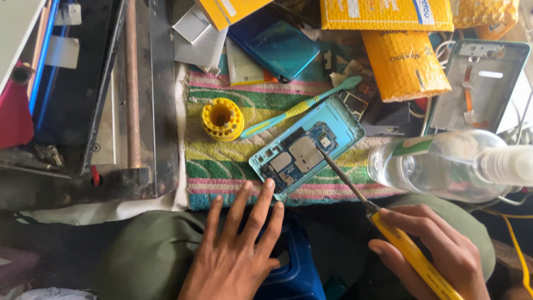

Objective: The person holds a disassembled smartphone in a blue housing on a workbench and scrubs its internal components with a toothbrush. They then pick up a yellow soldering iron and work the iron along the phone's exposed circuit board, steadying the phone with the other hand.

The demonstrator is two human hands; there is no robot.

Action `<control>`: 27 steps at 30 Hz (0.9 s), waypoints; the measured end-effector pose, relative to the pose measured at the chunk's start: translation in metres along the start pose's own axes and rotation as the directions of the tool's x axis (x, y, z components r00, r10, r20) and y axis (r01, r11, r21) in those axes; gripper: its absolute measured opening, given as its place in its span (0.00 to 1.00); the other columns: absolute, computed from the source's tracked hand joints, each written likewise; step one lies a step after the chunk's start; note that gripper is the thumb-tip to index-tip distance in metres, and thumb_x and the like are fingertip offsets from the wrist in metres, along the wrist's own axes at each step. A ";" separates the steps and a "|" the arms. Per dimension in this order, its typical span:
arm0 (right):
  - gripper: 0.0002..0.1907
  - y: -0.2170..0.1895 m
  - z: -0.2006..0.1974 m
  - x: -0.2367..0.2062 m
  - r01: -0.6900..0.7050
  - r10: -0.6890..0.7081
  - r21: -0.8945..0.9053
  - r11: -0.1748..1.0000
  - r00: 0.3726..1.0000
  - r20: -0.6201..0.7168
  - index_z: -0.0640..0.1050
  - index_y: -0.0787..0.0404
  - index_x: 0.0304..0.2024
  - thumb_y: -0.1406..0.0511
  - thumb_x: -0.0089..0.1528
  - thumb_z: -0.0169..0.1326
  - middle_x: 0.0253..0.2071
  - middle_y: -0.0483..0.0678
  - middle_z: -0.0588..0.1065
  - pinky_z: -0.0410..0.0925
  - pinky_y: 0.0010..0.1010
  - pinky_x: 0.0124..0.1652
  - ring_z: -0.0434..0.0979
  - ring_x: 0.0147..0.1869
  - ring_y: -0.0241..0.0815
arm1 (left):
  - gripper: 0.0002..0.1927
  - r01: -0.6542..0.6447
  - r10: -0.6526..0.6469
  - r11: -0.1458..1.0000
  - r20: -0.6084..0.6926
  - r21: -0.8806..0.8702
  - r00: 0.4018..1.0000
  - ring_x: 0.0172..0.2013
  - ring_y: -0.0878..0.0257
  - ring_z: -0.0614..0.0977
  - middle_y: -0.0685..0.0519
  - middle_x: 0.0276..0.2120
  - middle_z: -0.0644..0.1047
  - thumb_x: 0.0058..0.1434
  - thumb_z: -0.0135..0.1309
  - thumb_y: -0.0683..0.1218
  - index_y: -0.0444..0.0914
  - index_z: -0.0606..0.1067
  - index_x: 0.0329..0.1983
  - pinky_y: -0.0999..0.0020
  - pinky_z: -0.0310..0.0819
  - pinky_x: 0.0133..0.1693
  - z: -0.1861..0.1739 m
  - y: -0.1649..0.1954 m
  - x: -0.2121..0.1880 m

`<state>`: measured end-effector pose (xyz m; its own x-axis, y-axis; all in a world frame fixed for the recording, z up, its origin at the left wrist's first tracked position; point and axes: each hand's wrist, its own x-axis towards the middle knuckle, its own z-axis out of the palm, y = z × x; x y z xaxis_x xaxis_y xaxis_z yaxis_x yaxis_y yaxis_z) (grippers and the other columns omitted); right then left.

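This is a small phone repair bench, and a cluttered one. In front of me an opened phone (307, 149) lies with its circuit board bare on a striped woven mat (233, 161). A yellow round bit holder (222, 119) and a toothbrush (300, 107) sit on the mat. Another stripped phone frame (477, 83) lies at the upper right, with yellow padded mailers (405, 64) along the top.
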<state>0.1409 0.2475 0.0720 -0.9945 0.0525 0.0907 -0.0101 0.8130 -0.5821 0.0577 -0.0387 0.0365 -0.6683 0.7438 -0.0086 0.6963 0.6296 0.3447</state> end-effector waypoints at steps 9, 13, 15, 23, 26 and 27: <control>0.21 0.000 -0.001 -0.001 -0.016 0.016 0.031 0.999 1.000 -0.007 0.79 0.60 0.47 0.63 0.52 0.68 0.41 0.47 0.80 0.73 0.27 0.43 0.85 0.44 0.40 | 0.51 0.022 -0.022 1.000 0.018 0.012 1.000 0.71 0.39 0.57 0.42 0.74 0.51 0.42 0.67 0.62 0.39 0.62 0.68 0.30 0.50 0.63 0.003 0.000 -0.001; 0.22 0.000 0.001 -0.002 -0.036 0.036 0.002 0.999 0.999 -0.004 0.79 0.60 0.47 0.62 0.51 0.69 0.41 0.47 0.80 0.73 0.27 0.42 0.84 0.43 0.41 | 0.50 0.023 -0.023 0.999 0.031 -0.023 0.999 0.70 0.38 0.58 0.39 0.73 0.52 0.45 0.66 0.62 0.37 0.61 0.67 0.30 0.48 0.64 0.003 0.000 -0.005; 0.22 0.002 0.000 -0.003 -0.035 0.035 0.007 0.999 0.999 0.007 0.79 0.59 0.47 0.62 0.52 0.69 0.41 0.47 0.80 0.73 0.27 0.42 0.85 0.43 0.41 | 0.50 0.020 -0.019 0.999 0.032 -0.029 0.999 0.69 0.38 0.59 0.38 0.73 0.54 0.44 0.66 0.61 0.38 0.62 0.67 0.30 0.49 0.64 0.006 0.001 -0.007; 0.22 0.002 0.001 -0.002 -0.035 0.035 0.062 0.998 0.999 0.000 0.79 0.59 0.48 0.62 0.52 0.69 0.41 0.46 0.80 0.73 0.27 0.43 0.85 0.44 0.39 | 0.51 0.015 -0.014 0.998 0.017 -0.064 1.000 0.67 0.36 0.61 0.35 0.70 0.57 0.42 0.66 0.62 0.38 0.63 0.67 0.27 0.49 0.62 0.017 -0.006 -0.011; 0.23 0.003 0.002 -0.001 -0.044 0.045 0.100 0.994 0.999 -0.014 0.80 0.59 0.48 0.62 0.52 0.69 0.40 0.45 0.81 0.74 0.26 0.43 0.83 0.44 0.40 | 0.51 0.012 -0.012 0.999 -0.010 -0.045 1.000 0.67 0.36 0.61 0.35 0.70 0.58 0.42 0.66 0.62 0.38 0.63 0.67 0.28 0.49 0.62 0.017 -0.009 -0.006; 0.22 0.003 0.002 -0.001 -0.038 0.039 0.074 0.997 0.999 -0.017 0.80 0.59 0.47 0.62 0.52 0.69 0.41 0.46 0.81 0.74 0.27 0.43 0.83 0.44 0.40 | 0.51 0.028 -0.028 0.998 0.009 -0.049 1.000 0.67 0.36 0.61 0.36 0.70 0.58 0.43 0.66 0.62 0.38 0.63 0.68 0.29 0.49 0.62 0.016 -0.009 -0.006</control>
<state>0.1412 0.2491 0.0689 -0.9923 0.0939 0.0813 0.0197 0.7655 -0.6432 0.0597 -0.0451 0.0187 -0.6851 0.7280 -0.0271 0.6634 0.6388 0.3898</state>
